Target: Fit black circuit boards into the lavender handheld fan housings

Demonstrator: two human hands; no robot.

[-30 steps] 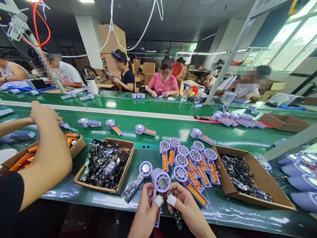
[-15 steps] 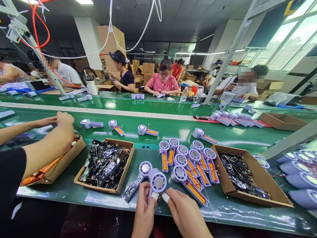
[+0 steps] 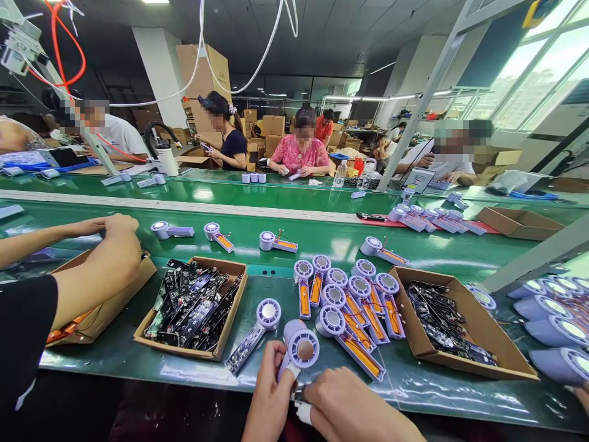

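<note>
My left hand (image 3: 271, 390) is closed on a lilac round-headed device (image 3: 304, 348) near the bench's front edge, a white covering on its thumb. My right hand (image 3: 345, 402) is curled close beside the device's lower end, with a white-covered fingertip below; small dark parts show between the hands, and what its fingers grip is hidden. Just left lies a lilac unit with a circuit board (image 3: 248, 347). Behind and to the right sits a cluster of lilac units with orange strips (image 3: 363, 316).
An open carton of black circuit boards (image 3: 234, 307) stands left, another carton (image 3: 510, 356) right. A co-worker's arms (image 3: 96, 270) reach over a box at far left. Several lilac units lie on the green belt (image 3: 322, 236). A metal post (image 3: 529, 261) slants at right.
My right hand has turned over and curled its fingers near the device's lower end. The device has shifted slightly right and down. The co-worker's arms at left have shifted slightly.
</note>
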